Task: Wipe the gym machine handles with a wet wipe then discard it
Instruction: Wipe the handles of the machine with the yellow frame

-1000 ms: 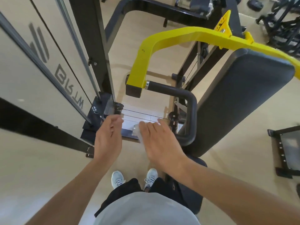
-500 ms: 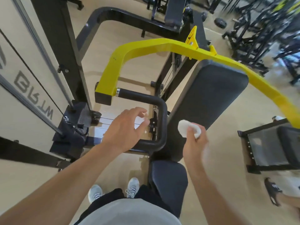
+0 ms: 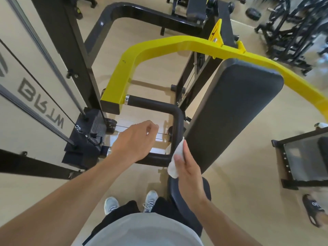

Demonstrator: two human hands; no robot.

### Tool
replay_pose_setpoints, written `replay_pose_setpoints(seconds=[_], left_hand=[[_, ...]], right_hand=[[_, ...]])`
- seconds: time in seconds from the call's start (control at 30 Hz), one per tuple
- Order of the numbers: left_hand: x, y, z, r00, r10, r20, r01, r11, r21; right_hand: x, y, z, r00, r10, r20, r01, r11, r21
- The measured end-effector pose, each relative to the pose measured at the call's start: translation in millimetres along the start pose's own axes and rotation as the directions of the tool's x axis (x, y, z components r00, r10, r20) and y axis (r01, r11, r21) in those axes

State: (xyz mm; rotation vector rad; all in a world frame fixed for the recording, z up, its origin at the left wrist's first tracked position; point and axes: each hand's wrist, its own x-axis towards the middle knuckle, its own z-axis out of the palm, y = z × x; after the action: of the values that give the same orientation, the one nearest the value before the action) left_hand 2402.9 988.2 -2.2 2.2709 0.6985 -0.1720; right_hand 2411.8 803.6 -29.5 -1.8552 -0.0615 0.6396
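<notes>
A black padded handle [image 3: 175,119] bends in a U shape from the end of the yellow machine arm [image 3: 134,57]. My right hand [image 3: 188,167] presses a white wet wipe [image 3: 176,159] against the handle's lower right corner, the wipe folded between palm and bar. My left hand [image 3: 136,141] hovers just left of the handle, over its lower bar, fingers loosely curled with nothing visible in them.
The black back pad [image 3: 234,107] stands right of the handle, the seat [image 3: 204,192] below it. A weight stack tower [image 3: 35,86] with cables rises at left. Another bench frame [image 3: 301,157] and a person's foot in a black slipper [image 3: 314,212] are at right.
My right hand has brought the wipe from the air beside the back pad onto the handle's corner. My left hand stays near the handle. The view shifted slightly.
</notes>
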Motion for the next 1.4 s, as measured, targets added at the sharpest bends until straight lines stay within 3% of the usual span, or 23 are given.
replay_pose_setpoints(seconds=[0.2, 0.4, 0.47, 0.53, 0.63, 0.73, 0.83, 0.93, 1.0, 1.13, 1.2, 1.27, 1.3, 1.4], left_hand=[[5, -6, 14, 0.996, 0.002, -0.085, 0.009, 0.992, 0.127], [1, -6, 17, 0.961, 0.104, -0.254, -0.071, 0.988, 0.135], [-2, -6, 16, 0.938, 0.113, -0.327, -0.090, 0.992, 0.085], [-7, -7, 16, 0.892, 0.122, -0.435, -0.140, 0.990, -0.009], [-17, -13, 18, 0.752, 0.120, -0.648, -0.331, 0.919, -0.213], [-21, -15, 18, 0.652, 0.051, -0.757, -0.402, 0.869, -0.288], [-17, -14, 14, 0.630, -0.072, -0.773, -0.340, 0.869, -0.358], [-15, -17, 15, 0.651, -0.070, -0.756, -0.290, 0.897, -0.333], [-14, -19, 17, 0.662, -0.047, -0.748, -0.263, 0.920, -0.290], [-16, -21, 19, 0.662, -0.021, -0.749, -0.260, 0.931, -0.256], [-16, -21, 18, 0.668, -0.037, -0.743, -0.261, 0.924, -0.280], [-17, -20, 18, 0.659, -0.032, -0.751, -0.268, 0.924, -0.275], [-18, -19, 18, 0.657, -0.029, -0.754, -0.270, 0.924, -0.270], [-20, -17, 17, 0.669, -0.012, -0.743, -0.291, 0.916, -0.276]], right_hand=[[38, -20, 22, 0.996, 0.041, -0.083, -0.053, 0.987, -0.152], [102, -71, 8, 0.999, -0.044, -0.004, 0.039, 0.909, -0.415], [124, -84, 5, 0.981, -0.166, 0.102, 0.194, 0.779, -0.596], [143, -96, 3, 0.919, -0.239, 0.314, 0.395, 0.538, -0.745], [163, -120, 23, 0.820, -0.218, 0.530, 0.572, 0.259, -0.778], [169, -133, 65, 0.746, -0.231, 0.625, 0.665, 0.202, -0.719], [172, -129, 84, 0.718, -0.291, 0.632, 0.683, 0.121, -0.720], [179, -126, 85, 0.737, -0.339, 0.585, 0.625, 0.014, -0.780], [183, -132, 77, 0.778, -0.220, 0.589, 0.616, 0.074, -0.785], [182, -138, 22, 0.817, 0.086, 0.571, 0.507, 0.367, -0.780], [175, -126, -12, 0.837, 0.149, 0.526, 0.334, 0.621, -0.709], [160, -108, -28, 0.835, 0.204, 0.510, 0.028, 0.912, -0.410], [149, -98, -29, 0.846, 0.204, 0.492, -0.108, 0.970, -0.216], [111, -63, -9, 0.937, 0.176, 0.301, -0.237, 0.955, 0.178]])
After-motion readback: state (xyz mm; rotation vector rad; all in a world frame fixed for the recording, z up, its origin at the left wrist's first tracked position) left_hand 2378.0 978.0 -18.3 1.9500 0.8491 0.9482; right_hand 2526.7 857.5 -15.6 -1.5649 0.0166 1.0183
